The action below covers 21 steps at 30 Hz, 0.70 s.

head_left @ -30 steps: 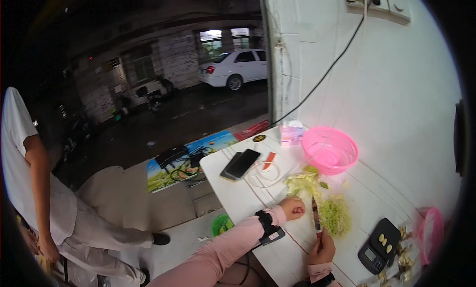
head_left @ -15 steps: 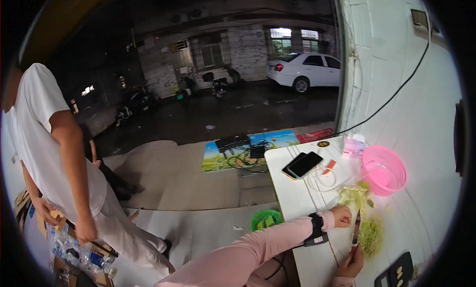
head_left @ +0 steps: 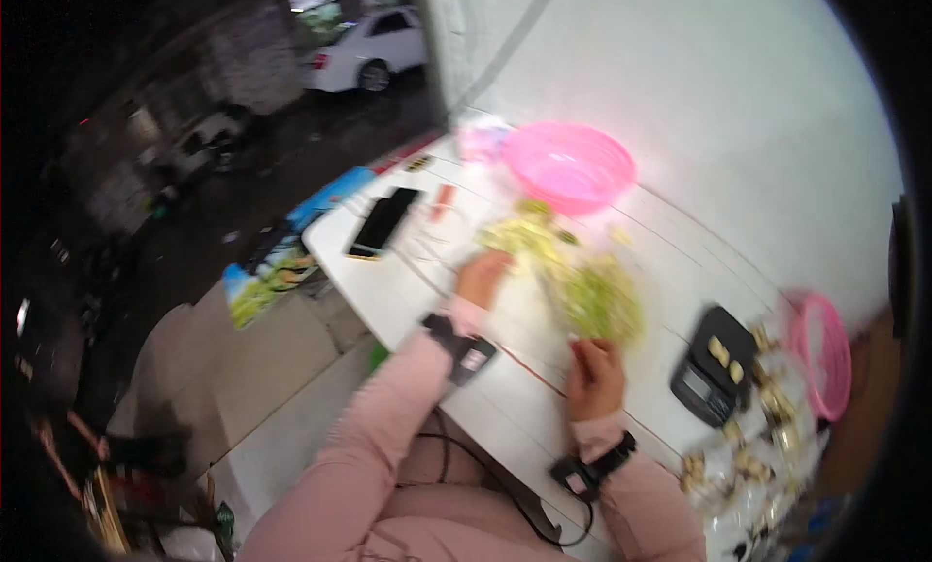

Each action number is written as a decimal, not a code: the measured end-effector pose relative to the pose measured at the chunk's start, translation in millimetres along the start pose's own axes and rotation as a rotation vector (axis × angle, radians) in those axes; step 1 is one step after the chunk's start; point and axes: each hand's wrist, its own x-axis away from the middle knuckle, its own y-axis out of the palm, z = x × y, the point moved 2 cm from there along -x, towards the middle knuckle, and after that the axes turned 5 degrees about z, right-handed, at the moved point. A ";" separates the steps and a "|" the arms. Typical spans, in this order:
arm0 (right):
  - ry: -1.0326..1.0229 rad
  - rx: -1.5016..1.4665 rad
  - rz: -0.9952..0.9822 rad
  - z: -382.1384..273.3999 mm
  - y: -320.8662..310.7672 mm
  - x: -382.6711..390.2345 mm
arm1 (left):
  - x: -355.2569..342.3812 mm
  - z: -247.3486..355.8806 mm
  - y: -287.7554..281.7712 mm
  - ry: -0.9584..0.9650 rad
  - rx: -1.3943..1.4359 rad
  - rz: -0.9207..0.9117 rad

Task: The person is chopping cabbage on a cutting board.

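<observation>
Knife (head_left: 559,312) slants far-left from your right hand (head_left: 595,378), clasping it; left hand (head_left: 482,277), nearer cabbage leaves (head_left: 524,237), curls, hold unclear.

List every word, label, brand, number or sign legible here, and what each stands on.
None is legible.
Black flat kitchen scale: display too blurred.
Dark oval sticker, white planked table: too blurred.
Pink-and-white soft packet: too blurred.
Black boxy wrist devices: pale labels too small.
</observation>
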 end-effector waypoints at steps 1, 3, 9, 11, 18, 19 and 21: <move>0.068 0.006 -0.060 -0.1 -5.7 -0.9 | 0.1 19.5 3.2 -0.060 -0.083 0.043; 0.018 0.088 -0.152 -7.8 1.9 2.0 | -2.4 29.8 -20.6 -0.058 -0.136 0.140; 0.012 0.252 -0.201 -4.0 -8.3 5.8 | -8.4 15.3 -7.9 -0.015 -0.013 0.294; 0.076 0.279 -0.150 -0.9 -10.4 3.3 | -7.8 14.0 -6.1 0.036 -0.100 0.274; 0.092 0.207 -0.128 -3.5 -9.8 -0.2 | -7.0 28.2 -2.2 0.072 -0.211 0.091; 0.088 0.227 -0.154 -2.8 -8.5 1.0 | -8.7 31.6 -0.2 0.136 -0.212 0.038; 0.088 0.247 -0.182 -0.4 -6.8 0.5 | -8.8 40.8 1.2 0.198 -0.213 -0.019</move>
